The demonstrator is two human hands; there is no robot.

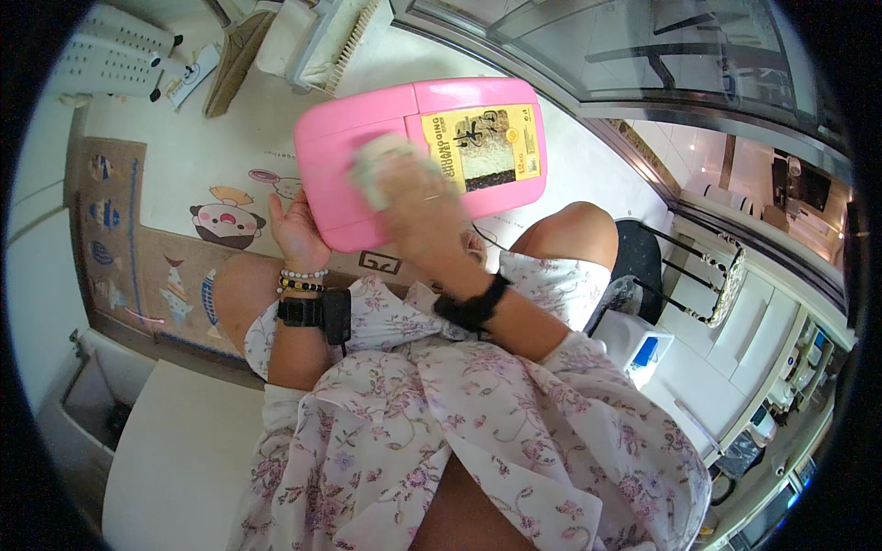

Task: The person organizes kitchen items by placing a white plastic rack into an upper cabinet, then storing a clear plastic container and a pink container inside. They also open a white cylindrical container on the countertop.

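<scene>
A pink plastic storage bin (351, 193) is in front of me above my knees, tilted slightly. Its yellow label (482, 148) bears writing and a picture of grains. Against the bin's lower left edge rests my left hand (300, 231), palm partly showing, its fingers partly hidden behind the bin. A pale green and white cloth (386, 162) lies on the bin's pink surface, left of the label. My right hand (420, 200) presses over that cloth; both are blurred by motion, and the fingers are hard to make out.
A broom (238, 62) and a dustpan (324, 55) stand at the upper left, near a white perforated basket (114, 52). A fish-patterned mat (172, 275) covers the floor at left. Glass sliding doors (620, 55) run along the upper right. A black-legged stool (689, 275) is at right.
</scene>
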